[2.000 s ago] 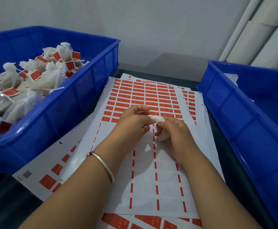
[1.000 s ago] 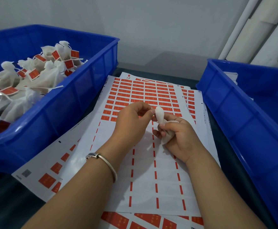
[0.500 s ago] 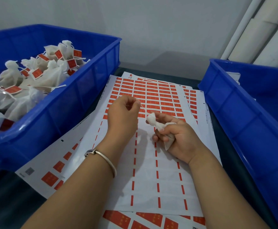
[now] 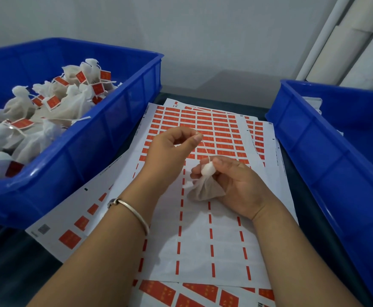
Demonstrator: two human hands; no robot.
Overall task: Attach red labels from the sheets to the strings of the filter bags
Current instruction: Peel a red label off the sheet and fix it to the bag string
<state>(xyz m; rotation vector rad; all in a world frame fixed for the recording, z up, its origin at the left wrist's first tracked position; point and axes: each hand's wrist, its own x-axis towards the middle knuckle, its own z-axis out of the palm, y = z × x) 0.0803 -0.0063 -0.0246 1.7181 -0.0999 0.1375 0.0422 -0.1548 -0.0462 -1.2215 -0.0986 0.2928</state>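
Your right hand [image 4: 236, 185] holds a small white filter bag [image 4: 205, 187] just above the label sheet [image 4: 203, 229], fingers curled tight around its neck. Its thin string [image 4: 205, 149] runs up to your left hand [image 4: 170, 151], pinched between thumb and finger. Red labels [image 4: 212, 127] fill the far part of the sheet. A blue bin [image 4: 92, 138] on your left holds finished bags [image 4: 70, 103]. Another blue bin [image 4: 327, 165] stands on your right.
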